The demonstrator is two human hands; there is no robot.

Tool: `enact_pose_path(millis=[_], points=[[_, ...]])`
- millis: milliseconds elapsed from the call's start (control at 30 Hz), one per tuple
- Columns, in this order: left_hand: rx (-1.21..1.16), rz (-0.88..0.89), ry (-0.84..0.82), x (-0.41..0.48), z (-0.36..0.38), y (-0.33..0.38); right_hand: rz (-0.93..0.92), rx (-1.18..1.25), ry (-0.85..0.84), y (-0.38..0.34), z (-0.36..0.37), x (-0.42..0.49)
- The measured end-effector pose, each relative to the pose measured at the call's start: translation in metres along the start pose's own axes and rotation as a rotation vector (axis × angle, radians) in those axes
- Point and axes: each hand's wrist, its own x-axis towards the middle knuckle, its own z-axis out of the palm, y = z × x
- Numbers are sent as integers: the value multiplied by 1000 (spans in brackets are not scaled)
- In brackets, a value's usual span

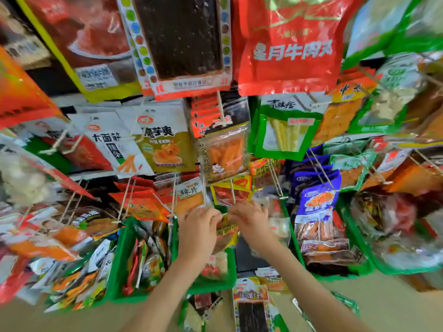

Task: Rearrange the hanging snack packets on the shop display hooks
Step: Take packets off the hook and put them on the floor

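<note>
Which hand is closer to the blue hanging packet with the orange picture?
Right. The right hand is a little left of the blue packet, apart from it; the left hand is farther left, beyond the right hand.

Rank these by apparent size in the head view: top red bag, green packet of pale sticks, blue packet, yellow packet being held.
1. red bag
2. green packet
3. blue packet
4. yellow packet, partly covered, so least sure.
The red bag may simply hang nearer the camera.
</note>
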Motion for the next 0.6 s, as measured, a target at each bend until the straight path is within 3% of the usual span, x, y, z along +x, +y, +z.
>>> enact_pose_path(millis=[167, 300, 600], points=[[-96, 44, -73, 2, 112, 33, 299, 29, 221, 107, -12, -18], [-111, 46, -110, 19, 186, 57, 430, 219, 252, 167, -20, -12], [-246, -119, -180, 72, 269, 52, 478, 239, 278, 236, -22, 45]])
